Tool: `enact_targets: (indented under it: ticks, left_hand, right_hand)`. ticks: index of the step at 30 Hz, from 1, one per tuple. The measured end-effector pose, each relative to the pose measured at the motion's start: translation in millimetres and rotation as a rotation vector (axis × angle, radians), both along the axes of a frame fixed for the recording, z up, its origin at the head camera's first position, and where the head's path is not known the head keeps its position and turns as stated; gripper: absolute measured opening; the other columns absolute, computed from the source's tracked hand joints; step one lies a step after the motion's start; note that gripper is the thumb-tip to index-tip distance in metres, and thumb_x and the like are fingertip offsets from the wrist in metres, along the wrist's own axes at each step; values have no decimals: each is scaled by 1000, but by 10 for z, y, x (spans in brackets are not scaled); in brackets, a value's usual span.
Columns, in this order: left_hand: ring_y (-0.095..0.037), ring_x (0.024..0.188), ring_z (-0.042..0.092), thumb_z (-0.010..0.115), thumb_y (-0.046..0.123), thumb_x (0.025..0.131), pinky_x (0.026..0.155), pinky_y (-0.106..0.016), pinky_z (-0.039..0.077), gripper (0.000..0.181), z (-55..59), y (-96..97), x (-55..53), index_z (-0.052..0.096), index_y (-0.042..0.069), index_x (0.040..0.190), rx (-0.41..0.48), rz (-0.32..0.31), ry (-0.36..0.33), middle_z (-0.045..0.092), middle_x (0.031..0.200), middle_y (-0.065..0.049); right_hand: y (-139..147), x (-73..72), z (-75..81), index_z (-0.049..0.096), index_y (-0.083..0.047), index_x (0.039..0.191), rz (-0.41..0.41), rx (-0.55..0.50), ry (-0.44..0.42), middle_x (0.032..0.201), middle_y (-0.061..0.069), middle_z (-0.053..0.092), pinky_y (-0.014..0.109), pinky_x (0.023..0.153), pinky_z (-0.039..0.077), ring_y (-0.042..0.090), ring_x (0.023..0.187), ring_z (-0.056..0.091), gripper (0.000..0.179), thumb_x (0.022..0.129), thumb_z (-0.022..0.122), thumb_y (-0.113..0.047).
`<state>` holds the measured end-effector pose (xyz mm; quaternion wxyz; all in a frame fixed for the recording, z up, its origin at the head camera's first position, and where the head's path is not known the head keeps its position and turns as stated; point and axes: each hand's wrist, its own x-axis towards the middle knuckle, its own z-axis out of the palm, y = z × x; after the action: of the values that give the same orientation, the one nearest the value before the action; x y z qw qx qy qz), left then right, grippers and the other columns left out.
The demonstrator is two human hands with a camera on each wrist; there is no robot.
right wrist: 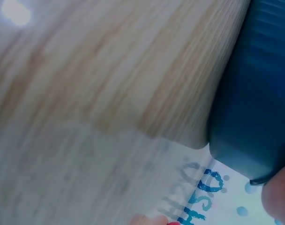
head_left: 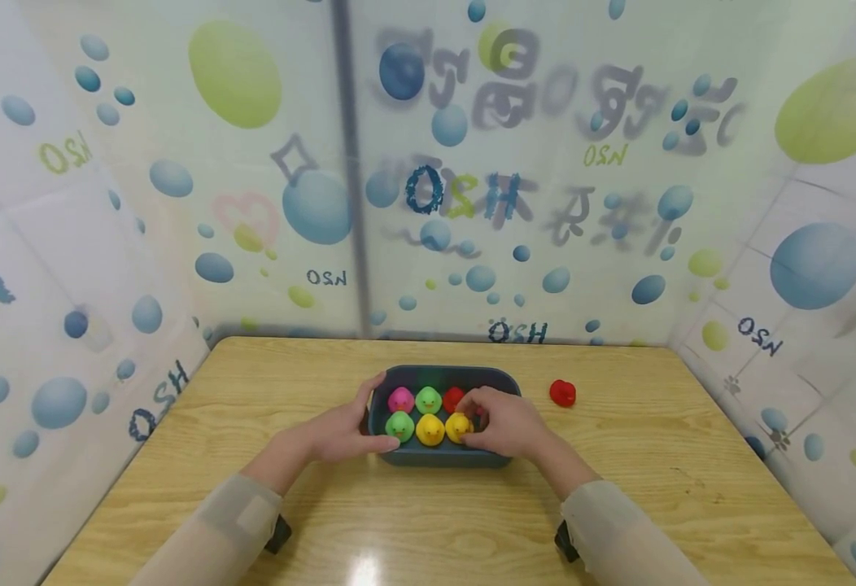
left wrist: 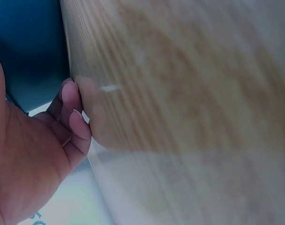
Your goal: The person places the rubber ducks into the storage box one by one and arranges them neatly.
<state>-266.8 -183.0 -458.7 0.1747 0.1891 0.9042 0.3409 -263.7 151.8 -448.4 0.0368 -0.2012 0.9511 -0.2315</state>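
A dark blue tray [head_left: 443, 457] with rounded corners sits on the table, holding small toy ducks in two rows. My left hand [head_left: 336, 431] grips the tray's left end, thumb over the front rim; in the left wrist view its fingers [left wrist: 71, 96] curl beside the tray wall. My right hand [head_left: 504, 422] reaches in over the right end. Its thumb and fingers pinch a yellow duck [head_left: 458, 428] at the front row's right. Left of that are another yellow duck [head_left: 430, 430] and a green duck [head_left: 399, 428]. Behind stand pink [head_left: 401, 400], green [head_left: 428, 400] and red [head_left: 452, 398] ducks, the red one partly covered.
One more red duck [head_left: 563, 393] lies on the wooden table [head_left: 311, 521] to the right of the tray. A translucent curtain [head_left: 428, 313] printed with bubbles and lettering hangs behind the table and along both sides.
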Motion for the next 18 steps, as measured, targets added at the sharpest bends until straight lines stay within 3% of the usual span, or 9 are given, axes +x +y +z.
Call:
enact_targets:
  ticks: [4, 11, 18]
  left_hand:
    - [-34, 135, 63, 77, 70, 93, 124, -61, 44, 122, 2, 2, 3, -2, 32, 177, -5, -3, 5, 55, 162, -26]
    - [-39, 143, 60, 77, 69, 93, 126, -62, 41, 121, -3, 5, 3, -2, 32, 177, -4, -8, 3, 53, 164, -27]
    - [-38, 141, 62, 77, 69, 93, 125, -62, 42, 122, -3, -7, 1, -3, 32, 177, 3, -8, 5, 55, 162, -26]
  right_hand:
    - [46, 4, -19, 74, -28, 121, 7, -85, 10, 118, -9, 73, 38, 92, 56, 13, 103, 61, 36, 91, 89, -40]
    - [189, 3, 44, 73, -11, 129, 52, -383, -23, 120, 7, 73, 29, 84, 57, 21, 99, 64, 31, 101, 81, -22]
    - [495, -49, 172, 73, -9, 129, -71, -408, 27, 120, 7, 76, 29, 89, 55, 20, 103, 66, 29, 103, 78, -20]
